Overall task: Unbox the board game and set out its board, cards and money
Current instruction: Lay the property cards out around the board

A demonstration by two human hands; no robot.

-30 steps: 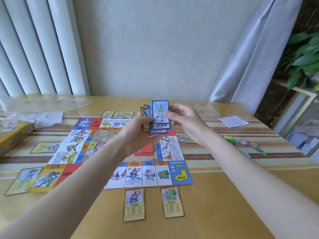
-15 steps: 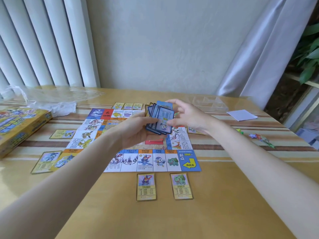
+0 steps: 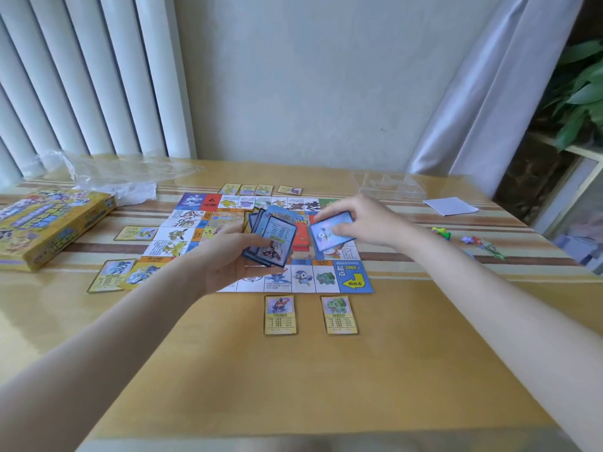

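The colourful game board (image 3: 354,282) lies open in the middle of the table. Above it my left hand (image 3: 228,259) grips a fanned stack of blue-bordered cards (image 3: 272,238). To the right of the stack, my right hand (image 3: 362,223) pinches a single blue card (image 3: 331,233) clear of the fan. Two yellow cards lie side by side in front of the board's near edge, one (image 3: 280,315) on the left and one (image 3: 338,314) on the right. More yellow cards lie along the board's left (image 3: 111,275) and far side (image 3: 246,189).
The yellow game box (image 3: 42,223) sits at the left edge, with crumpled clear plastic wrap (image 3: 120,174) behind it. At the far right are a clear plastic tray (image 3: 388,184), a white paper (image 3: 450,206) and small coloured pieces (image 3: 442,232). Curtains and a plant stand beyond.
My right hand has drawn one blue card off the stack and moved it rightward. The stack in my left hand has dropped lower over the board.
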